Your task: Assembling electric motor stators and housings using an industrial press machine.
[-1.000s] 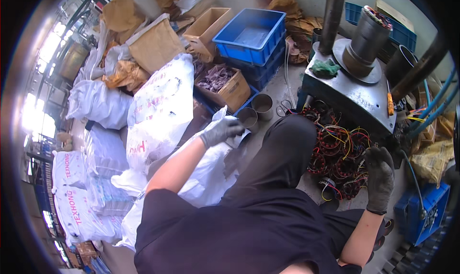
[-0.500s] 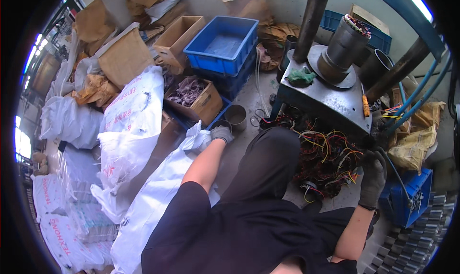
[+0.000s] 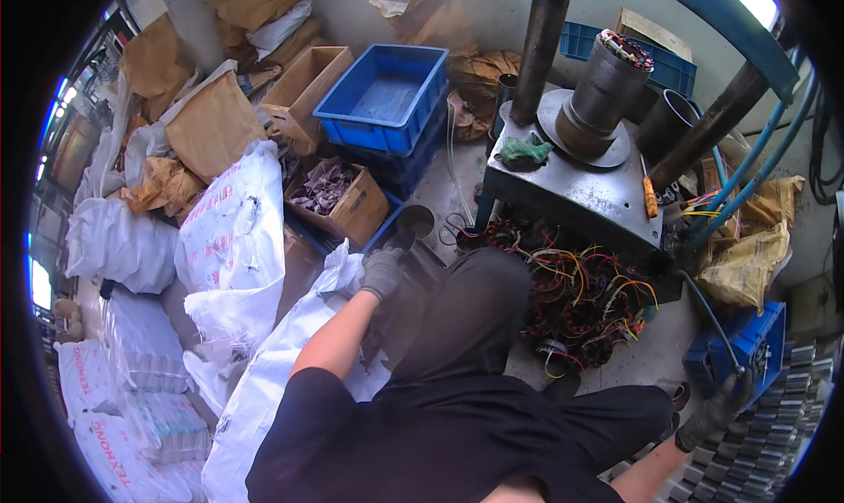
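My left hand (image 3: 383, 272), in a grey glove, is closed on a tilted, open-ended metal cylinder (image 3: 425, 258) left of my raised knee. A similar metal cylinder (image 3: 417, 221) stands on the floor just beyond it. My right hand (image 3: 716, 410), also gloved, reaches out to the right with its fingers stretched and apart. Its fingertips are near the lower end of a thin metal rod (image 3: 706, 309), beside a blue crate (image 3: 763, 349). I cannot tell whether they touch the rod. Rows of shiny metal cylinders (image 3: 765, 455) lie just beyond this hand.
Ahead stands a press table (image 3: 576, 191) bearing a thick steel cylinder (image 3: 607, 85), a green cloth (image 3: 525, 149) and an orange-handled screwdriver (image 3: 651, 197). Wound coils with coloured wires (image 3: 585, 301) are heaped below. Blue bins (image 3: 382, 98), a wooden box (image 3: 352, 208) and white sacks (image 3: 230, 230) fill the left.
My left hand has drawn the metal cylinder back toward me, away from the one still standing. My right hand has moved down and right, from beside the press to the blue crate.
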{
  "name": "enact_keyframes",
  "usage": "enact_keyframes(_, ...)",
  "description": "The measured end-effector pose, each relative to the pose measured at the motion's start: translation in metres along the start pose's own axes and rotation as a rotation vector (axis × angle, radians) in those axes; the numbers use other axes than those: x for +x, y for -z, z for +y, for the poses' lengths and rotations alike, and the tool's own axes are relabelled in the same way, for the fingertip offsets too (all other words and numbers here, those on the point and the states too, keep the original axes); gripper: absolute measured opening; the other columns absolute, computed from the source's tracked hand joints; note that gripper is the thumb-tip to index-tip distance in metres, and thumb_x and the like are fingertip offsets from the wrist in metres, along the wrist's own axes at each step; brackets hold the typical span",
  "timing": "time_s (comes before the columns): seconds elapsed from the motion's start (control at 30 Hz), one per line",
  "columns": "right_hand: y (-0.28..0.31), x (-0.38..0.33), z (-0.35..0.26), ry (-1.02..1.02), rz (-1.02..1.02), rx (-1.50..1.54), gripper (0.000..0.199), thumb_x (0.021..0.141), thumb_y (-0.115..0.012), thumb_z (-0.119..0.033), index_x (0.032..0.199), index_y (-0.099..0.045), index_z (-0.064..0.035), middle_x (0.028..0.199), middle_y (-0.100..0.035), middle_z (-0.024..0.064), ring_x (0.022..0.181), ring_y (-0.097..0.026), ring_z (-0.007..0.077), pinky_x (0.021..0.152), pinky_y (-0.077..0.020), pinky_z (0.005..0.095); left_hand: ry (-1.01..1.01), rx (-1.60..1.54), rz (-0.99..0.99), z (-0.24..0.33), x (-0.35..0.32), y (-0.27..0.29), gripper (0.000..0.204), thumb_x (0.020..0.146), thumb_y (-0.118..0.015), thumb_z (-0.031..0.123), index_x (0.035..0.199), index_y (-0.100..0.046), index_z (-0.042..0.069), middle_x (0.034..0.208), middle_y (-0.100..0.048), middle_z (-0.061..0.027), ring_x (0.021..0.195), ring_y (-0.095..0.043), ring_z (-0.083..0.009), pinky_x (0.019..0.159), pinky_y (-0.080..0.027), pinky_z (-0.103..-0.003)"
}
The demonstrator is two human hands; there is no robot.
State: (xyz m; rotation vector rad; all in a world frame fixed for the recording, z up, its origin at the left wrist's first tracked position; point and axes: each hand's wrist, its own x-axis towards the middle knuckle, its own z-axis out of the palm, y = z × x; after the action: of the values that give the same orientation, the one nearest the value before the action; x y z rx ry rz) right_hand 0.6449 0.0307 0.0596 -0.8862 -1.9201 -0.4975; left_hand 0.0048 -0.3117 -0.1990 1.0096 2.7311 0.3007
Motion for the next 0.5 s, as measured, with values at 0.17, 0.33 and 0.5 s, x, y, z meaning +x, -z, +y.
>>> enact_keyframes(0.17, -0.026, -0.003, -0.027, -0.381, 0.06, 0.329, 0.035, 0.11, -0.055, -0.015, 0.139, -0.059, 0.0034, 0.135, -0.064, 0.0178, 0.119, -0.064, 0.029, 0.105, -0.0515, 0.0412, -0.098, -0.734, 0.305, -0.008, -0.001, 0.064, 0.03, 0.09, -0.074, 0.004, 0.119, -0.069, 0.002, 0.102, -0.073, -0.01, 0.094, -0.069, -0.0238, 0.086, -0.055, -0.036)
enact_keyframes(0.33, -0.061, 0.01, -0.062, -0.333, 0.132, 0.512, 0.043, 0.111, -0.055, -0.02, 0.147, -0.049, 0.0013, 0.14, -0.058, 0.0173, 0.117, -0.063, 0.0247, 0.102, -0.0529, 0.0377, -0.246, -1.218, 0.413, 0.029, 0.014, 0.144, 0.013, 0.097, -0.069, 0.003, 0.11, -0.068, 0.007, 0.098, -0.068, 0.0, 0.09, -0.061, -0.0105, 0.083, -0.051, -0.027)
enact_keyframes(0.5, -0.091, 0.056, -0.058, -0.327, 0.227, 0.462, 0.051, 0.108, -0.057, -0.01, 0.155, -0.039, -0.0015, 0.141, -0.054, 0.019, 0.113, -0.064, 0.0255, 0.099, -0.0541, 0.0387, -0.394, -1.38, 0.421, 0.135, 0.016, 0.248, 0.012, 0.099, -0.071, 0.006, 0.111, -0.068, 0.007, 0.103, -0.07, -0.001, 0.097, -0.064, -0.0109, 0.087, -0.052, -0.026)
